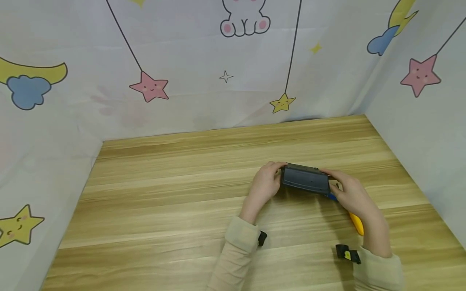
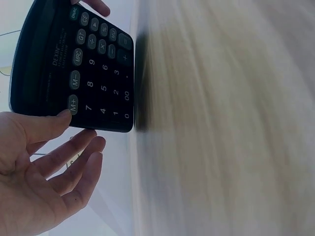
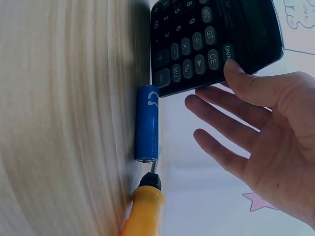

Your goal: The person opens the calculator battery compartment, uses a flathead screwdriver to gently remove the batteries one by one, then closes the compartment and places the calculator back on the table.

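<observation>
Both hands hold a black calculator (image 1: 306, 179) upright above the wooden table, its lower edge at or just over the surface. In the left wrist view its keys (image 2: 101, 73) face the camera. My left hand (image 1: 265, 182) pinches one side, thumb on the front by the M+ key and fingers behind. On the other side my right hand (image 1: 351, 194) pinches the corner by the ON/AC key (image 3: 227, 51). A blue battery (image 3: 147, 123) lies on the table beside the calculator, near the right hand. Behind it is a screwdriver with a yellow handle (image 3: 143, 211).
The wood-grain table (image 1: 164, 202) is bordered at the back and sides by white cloth (image 1: 196, 101) printed with stars, moons and clouds. Black straps (image 1: 347, 254) with small devices sit at the sleeve cuffs. The screwdriver's yellow handle (image 1: 356, 223) lies partly under the right forearm.
</observation>
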Action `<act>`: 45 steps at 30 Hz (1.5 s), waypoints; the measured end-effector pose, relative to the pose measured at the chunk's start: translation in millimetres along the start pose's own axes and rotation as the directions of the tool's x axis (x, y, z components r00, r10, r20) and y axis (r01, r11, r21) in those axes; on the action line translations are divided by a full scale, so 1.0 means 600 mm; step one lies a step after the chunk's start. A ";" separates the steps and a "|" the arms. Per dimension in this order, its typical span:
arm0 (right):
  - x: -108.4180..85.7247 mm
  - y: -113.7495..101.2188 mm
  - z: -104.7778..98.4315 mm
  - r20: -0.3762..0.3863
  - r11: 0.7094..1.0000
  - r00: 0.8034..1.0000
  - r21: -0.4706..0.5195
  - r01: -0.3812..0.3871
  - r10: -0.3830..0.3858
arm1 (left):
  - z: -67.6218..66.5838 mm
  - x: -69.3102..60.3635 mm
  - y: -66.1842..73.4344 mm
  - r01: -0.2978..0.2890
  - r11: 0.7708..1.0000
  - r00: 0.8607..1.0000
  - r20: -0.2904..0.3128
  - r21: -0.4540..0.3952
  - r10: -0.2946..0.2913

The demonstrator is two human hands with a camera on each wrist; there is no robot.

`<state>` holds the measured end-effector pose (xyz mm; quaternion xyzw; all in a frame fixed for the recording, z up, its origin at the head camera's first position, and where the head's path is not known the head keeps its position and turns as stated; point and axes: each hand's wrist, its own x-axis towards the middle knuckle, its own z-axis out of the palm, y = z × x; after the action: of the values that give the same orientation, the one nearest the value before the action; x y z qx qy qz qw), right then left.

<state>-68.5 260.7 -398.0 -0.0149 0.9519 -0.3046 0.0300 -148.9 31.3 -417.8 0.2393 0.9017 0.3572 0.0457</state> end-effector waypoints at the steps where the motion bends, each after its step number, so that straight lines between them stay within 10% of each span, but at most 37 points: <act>1: 0.001 0.000 0.000 -0.001 1.000 1.000 0.000 0.003 -0.003 | 0.001 0.000 0.000 0.003 1.000 1.000 -0.005 -0.003 -0.003; 45: -0.002 0.004 -0.008 -0.061 0.999 0.998 0.021 0.026 -0.024 | 0.021 -0.006 0.020 0.029 0.997 0.984 -0.171 -0.066 -0.040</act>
<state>-67.6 265.7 -395.4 -0.0172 0.9488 -0.3154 -0.0026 -137.6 45.3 -419.3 0.1901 0.8946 0.4040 -0.0187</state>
